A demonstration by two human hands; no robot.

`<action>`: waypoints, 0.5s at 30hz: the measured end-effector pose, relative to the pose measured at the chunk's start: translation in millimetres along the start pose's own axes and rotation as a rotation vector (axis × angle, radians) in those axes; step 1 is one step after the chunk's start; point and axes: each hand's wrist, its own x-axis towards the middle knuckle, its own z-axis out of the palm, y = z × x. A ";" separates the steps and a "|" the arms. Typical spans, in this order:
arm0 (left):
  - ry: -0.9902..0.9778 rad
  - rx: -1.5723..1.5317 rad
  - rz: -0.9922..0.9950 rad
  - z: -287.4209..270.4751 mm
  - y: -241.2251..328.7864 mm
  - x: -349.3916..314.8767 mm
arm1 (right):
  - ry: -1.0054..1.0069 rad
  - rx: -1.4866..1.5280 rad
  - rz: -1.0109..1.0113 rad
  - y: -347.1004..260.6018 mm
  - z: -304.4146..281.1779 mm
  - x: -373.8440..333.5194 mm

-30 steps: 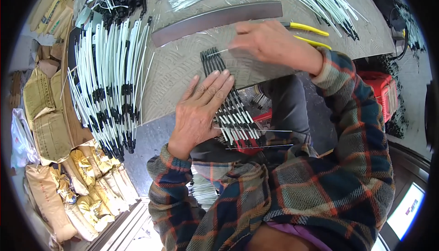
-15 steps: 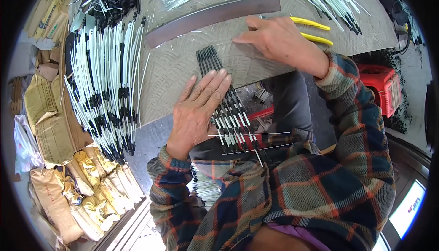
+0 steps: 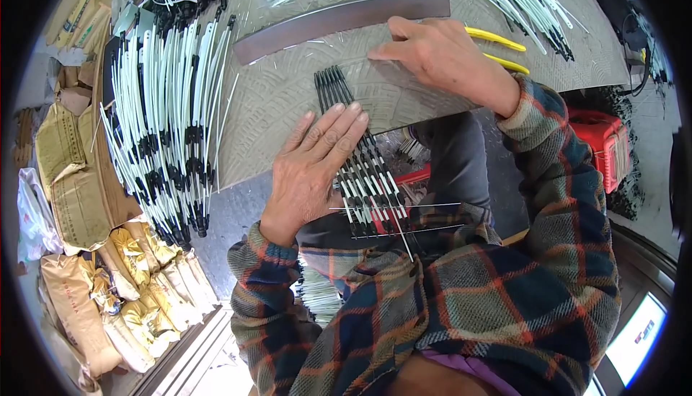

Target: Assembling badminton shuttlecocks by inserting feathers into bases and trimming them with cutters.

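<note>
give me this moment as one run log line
left hand: flat across black-and-white rods overhanging the table | right hand: by yellow-handled pliers, any grip unclear | ahead: long metal strip

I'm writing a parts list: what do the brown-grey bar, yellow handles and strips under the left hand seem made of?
Brown-grey bar: probably metal, given its smooth, dull sheen. Yellow handles: likely plastic or rubber, evenly bright and smooth. Strips: perhaps plastic, evenly black and white; finish too small to judge.
</note>
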 end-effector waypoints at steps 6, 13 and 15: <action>-0.028 -0.030 -0.011 -2.2 0.0 -0.2 | -0.010 0.015 -0.024 4.5 2.2 -0.8; -0.020 -0.044 -0.017 -3.2 1.1 -0.1 | -0.004 0.002 -0.011 3.0 1.8 -0.7; -0.011 -0.054 -0.013 -2.4 0.4 -0.1 | -0.004 0.005 -0.010 4.1 1.6 -1.6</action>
